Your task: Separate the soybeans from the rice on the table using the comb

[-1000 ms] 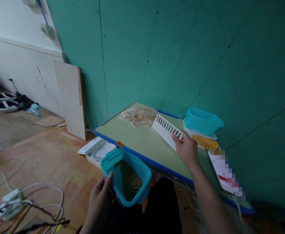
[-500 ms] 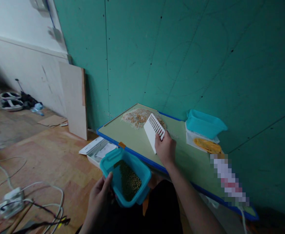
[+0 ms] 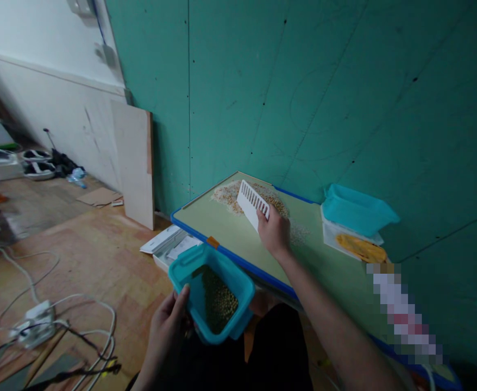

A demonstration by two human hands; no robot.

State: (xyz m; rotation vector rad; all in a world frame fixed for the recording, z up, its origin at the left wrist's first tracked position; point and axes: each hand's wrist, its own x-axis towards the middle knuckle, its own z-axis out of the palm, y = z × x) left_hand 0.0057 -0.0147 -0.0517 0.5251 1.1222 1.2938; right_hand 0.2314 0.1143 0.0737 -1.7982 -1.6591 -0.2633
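Note:
My left hand grips the left side of a turquoise plastic tub, thumb over its rim. Round yellowish beans and smaller dark green grains lie inside the tub, which is held in front of the table's near edge. In my right hand is a flat white slotted scraper, its slots toward the far side. The scraper is over the near part of a spread pile of beans and pale grains on the table; whether it touches them I cannot tell.
The pale green table has a blue edge and stands against a green wall. At its right are another turquoise tub and a yellow cloth-like item. An open white box sits below left. Cables and a power strip lie on the floor.
My right hand has moved the scraper slightly farther over the pile and tilted it flatter. The tub stays in my left hand, nearly unmoved. The camera view has turned a little left.

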